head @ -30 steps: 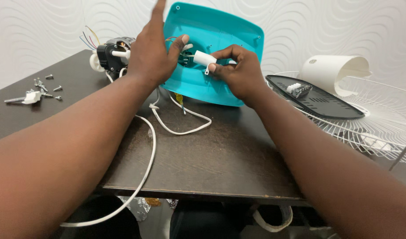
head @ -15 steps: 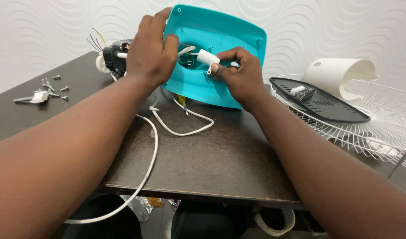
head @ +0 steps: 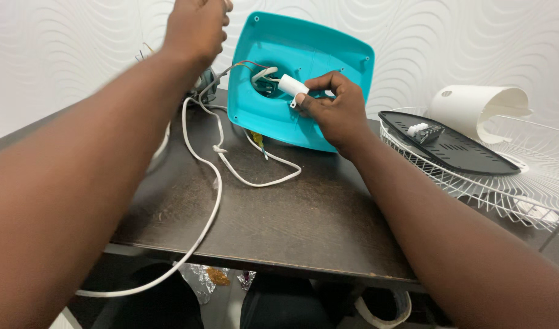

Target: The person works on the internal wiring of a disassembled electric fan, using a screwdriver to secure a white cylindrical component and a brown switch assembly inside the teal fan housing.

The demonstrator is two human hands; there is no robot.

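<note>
Lifted off the teal cover (head: 316, 122), left hand (head: 197, 24) fists; right hand (head: 334, 106) pinches white capacitor (head: 291, 86)

The bench (head: 328, 225) lies bare across the lower middle of the frame, giving open passage. Toward the upper middle a tilted teal panel (head: 304, 122) blocks the way, and a white cord (head: 215, 183) loops across the left. At the right a wire grille (head: 505, 183), black tray (head: 462, 149) and white shell (head: 474, 106) crowd the edge.

Single head-worn view, looking forward and down across the dark table (head: 304, 225) toward the wall (head: 462, 42). Close range; both forearms fill the foreground.
</note>
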